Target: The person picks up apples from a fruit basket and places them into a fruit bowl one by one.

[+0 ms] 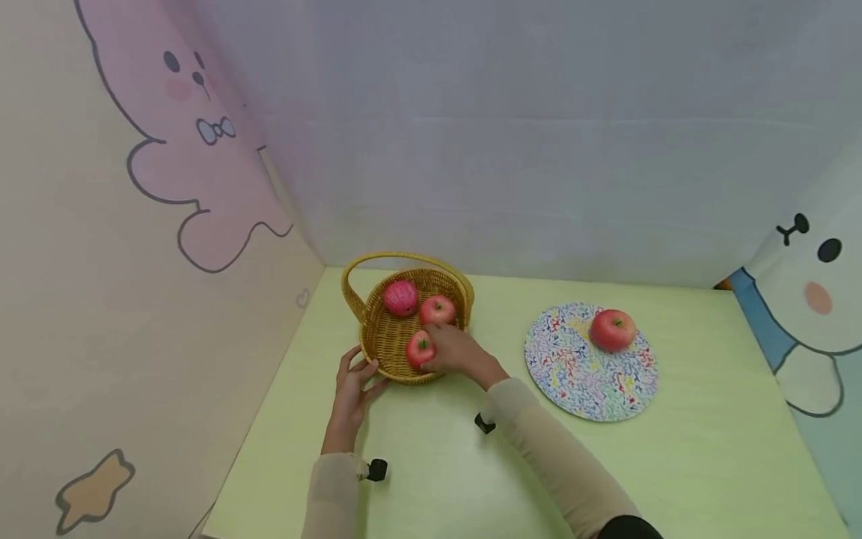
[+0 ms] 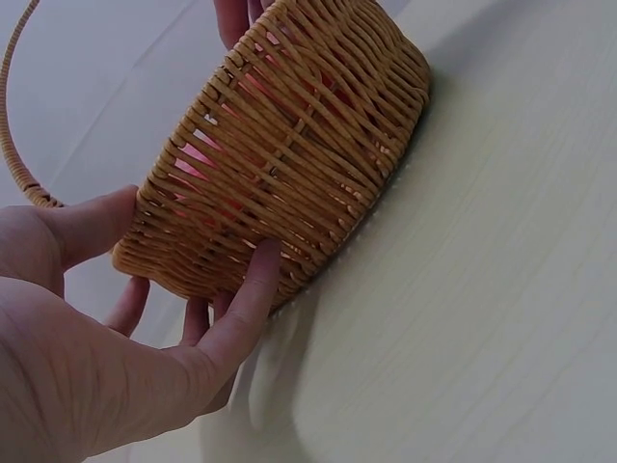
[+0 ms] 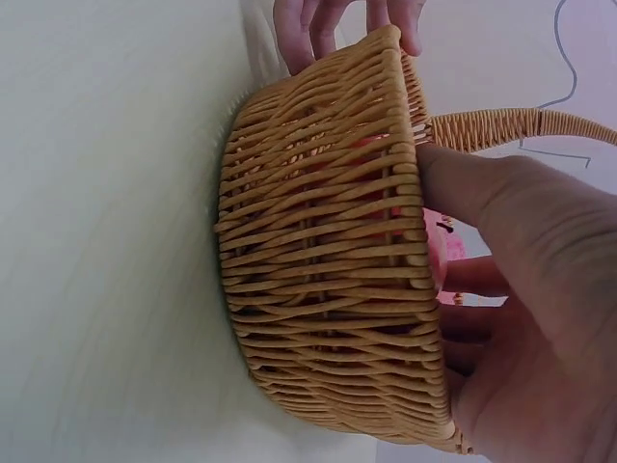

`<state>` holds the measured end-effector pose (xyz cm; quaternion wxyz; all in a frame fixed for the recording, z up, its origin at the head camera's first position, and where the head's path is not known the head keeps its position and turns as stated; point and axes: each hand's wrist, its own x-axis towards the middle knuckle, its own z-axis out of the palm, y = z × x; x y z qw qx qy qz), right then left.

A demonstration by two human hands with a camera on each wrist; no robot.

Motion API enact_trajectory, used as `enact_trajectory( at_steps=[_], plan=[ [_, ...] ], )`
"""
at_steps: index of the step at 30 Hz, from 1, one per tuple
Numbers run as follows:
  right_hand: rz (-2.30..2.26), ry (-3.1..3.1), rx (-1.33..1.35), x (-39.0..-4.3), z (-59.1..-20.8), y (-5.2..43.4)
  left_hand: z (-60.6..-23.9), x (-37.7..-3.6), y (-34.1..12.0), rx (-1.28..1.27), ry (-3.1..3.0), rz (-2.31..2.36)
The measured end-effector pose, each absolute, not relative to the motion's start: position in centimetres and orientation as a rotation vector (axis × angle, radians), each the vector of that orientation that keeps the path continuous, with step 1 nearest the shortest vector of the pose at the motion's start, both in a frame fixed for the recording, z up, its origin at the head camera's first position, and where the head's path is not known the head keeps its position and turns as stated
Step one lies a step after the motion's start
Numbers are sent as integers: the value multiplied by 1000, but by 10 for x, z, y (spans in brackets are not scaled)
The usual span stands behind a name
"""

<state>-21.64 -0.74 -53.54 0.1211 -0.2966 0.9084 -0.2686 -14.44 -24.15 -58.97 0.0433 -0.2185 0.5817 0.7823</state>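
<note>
Right hand (image 1: 458, 350) reaches over rim of round woven wicker basket (image 1: 387, 340), fingers curled around smooth red apple (image 1: 419, 347) inside. Left hand (image 1: 353, 389) fingers straight, fingertips pressed against ribbed outer wall, gripping nothing. Beyond fingers, second red apple (image 1: 438, 308) and textured pink fruit (image 1: 400, 297) lie in basket. Well right: flat round speckled mat (image 1: 579, 374) bearing apple (image 1: 612, 329), on pale green table (image 1: 707, 449).

Staged play corner, cartoon wall panels (image 1: 182, 150), green tabletop (image 1: 707, 449)

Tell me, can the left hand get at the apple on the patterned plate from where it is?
Probably not easily: the left hand rests against the basket, and the right arm lies between it and that apple.
</note>
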Motion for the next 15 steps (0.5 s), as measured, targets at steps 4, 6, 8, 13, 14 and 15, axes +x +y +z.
enact_trajectory(
  at_steps=[4, 6, 8, 13, 14, 15],
  plan=[
    [-845, 2673, -885, -214, -539, -3, -590, -144, -240, -676, 1773, 2383],
    [-873, 2681, -878, -212, -541, -1, -590, -144, -240, -674, 1776, 2380],
    [-910, 2676, -862, -211, -541, 0, -590, -145, -240, -665, 1781, 2381],
    [-964, 2654, -843, -210, -542, 1, -589, -145, -241, -663, 1791, 2379],
    [-963, 2651, -845, -210, -542, 1, -589, -145, -240, -667, 1790, 2379],
    [-967, 2647, -847, -210, -543, 2, -589, -145, -240, -671, 1787, 2379]
  ],
)
